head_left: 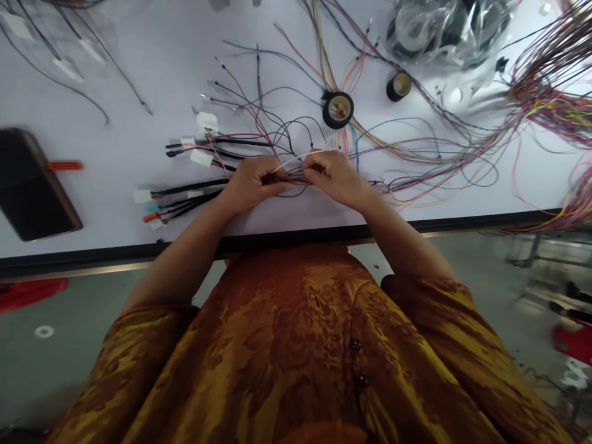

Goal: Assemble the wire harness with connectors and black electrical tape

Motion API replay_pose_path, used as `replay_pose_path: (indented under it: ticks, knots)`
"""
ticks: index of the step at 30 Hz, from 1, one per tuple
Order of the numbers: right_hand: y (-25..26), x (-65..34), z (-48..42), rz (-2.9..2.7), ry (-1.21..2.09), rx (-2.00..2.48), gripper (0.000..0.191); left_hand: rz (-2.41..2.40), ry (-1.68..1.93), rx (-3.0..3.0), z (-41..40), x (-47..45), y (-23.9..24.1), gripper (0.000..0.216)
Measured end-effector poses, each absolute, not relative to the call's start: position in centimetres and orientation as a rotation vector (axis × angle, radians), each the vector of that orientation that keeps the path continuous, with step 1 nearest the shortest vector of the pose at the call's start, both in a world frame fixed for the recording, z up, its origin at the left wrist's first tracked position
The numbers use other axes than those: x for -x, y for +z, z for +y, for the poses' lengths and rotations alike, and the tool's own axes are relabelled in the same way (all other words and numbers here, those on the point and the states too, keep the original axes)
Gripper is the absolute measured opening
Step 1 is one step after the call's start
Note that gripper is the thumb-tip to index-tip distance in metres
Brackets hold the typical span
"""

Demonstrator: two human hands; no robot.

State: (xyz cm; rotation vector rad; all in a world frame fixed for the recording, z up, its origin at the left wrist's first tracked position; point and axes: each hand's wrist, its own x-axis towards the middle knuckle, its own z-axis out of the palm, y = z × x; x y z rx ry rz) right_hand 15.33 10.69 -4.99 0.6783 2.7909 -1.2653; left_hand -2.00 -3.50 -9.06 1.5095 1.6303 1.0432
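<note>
My left hand (pixel 254 182) and my right hand (pixel 337 176) are close together over a wire harness, near the table's front edge. The fingers of both hands are closed around the bundle of thin wires (pixel 296 177). A thin white strand (pixel 292 161) runs from the left fingertips across to the right ones; whether it is a wire or a tie I cannot tell. Left of my left hand, black-sleeved branches (pixel 189 187) end in white connectors (pixel 201 157) and an orange connector (pixel 151 217). Loose wire ends with crimped tips fan out behind the hands.
A black tape roll (pixel 338 110) lies on wires behind my right hand, with a smaller roll (pixel 398 86) farther right. A plastic bag of rolls (pixel 451 31) is at the back. A tangled wire bundle (pixel 550 86) fills the right side. At left lies a phone (pixel 34 185).
</note>
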Motion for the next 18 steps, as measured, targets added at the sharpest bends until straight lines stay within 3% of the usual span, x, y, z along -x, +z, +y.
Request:
replay_pose_path:
  ticks: [10,18]
  knots:
    - [-5.6,-16.2,11.3,2.768,-1.377,-0.738,0.017,1.842,1.096,-1.426,-2.8,1.1,-9.7,0.025]
    - [-5.8,-16.1,11.5,2.802,-0.902,-0.603,0.012,1.785,1.157,-1.394,-3.1,1.2,-9.9,0.022]
